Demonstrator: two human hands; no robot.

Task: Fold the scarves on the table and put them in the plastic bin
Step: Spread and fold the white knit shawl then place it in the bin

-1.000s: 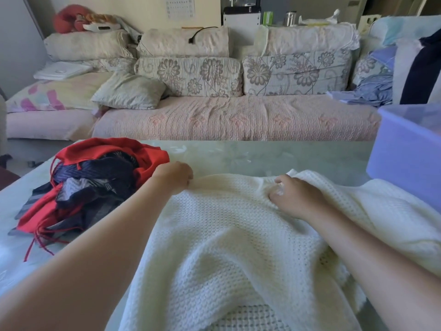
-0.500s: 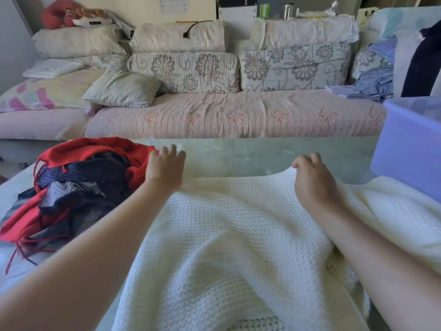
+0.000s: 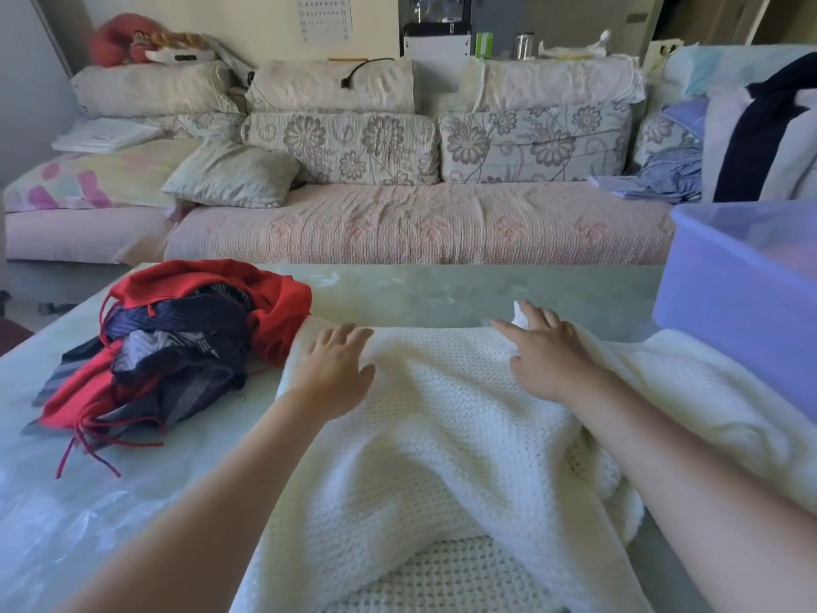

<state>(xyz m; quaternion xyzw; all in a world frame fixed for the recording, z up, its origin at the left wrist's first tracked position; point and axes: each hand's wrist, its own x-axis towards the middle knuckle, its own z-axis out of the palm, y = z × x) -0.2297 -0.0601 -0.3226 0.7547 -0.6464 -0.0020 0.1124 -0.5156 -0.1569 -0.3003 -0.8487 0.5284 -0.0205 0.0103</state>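
The big cream open-knit scarf [image 3: 442, 435] covers the worktop from centre down to 6 o'clock, with a thicker bunched part trailing toward 3 o'clock. It looks soft, light and very floppy. The loose weave would likely stretch and sag if lifted by one point, so the safest hold is two far corners or a folded edge, taken with both hands well apart. The knit should grip itself well, so the folds should stay put.

The translucent lilac plastic bin [image 3: 729, 311] stands at 2 o'clock, touching the scarf's bunched end. It is rigid, and what is inside is too blurred to tell.

The tangled heap of red fringed and navy striped scarves [image 3: 177, 342] lies at 10 o'clock, just beside the cream one. They seem thinner and slicker, and their tassels may snag.

The left hand [image 3: 334, 369] and the right hand [image 3: 548, 351] both lie flat with fingers spread, pressing the scarf's far edge at 12 o'clock and gripping nothing.

The pale green glossy worktop [image 3: 442, 294] looks smooth, so cloth may slide on it. Beyond it at 12 o'clock runs a long sofa with a pink quilted cover and floral cushions [image 3: 420, 227], and a loose grey-green pillow [image 3: 230, 172] sits at 11 o'clock.
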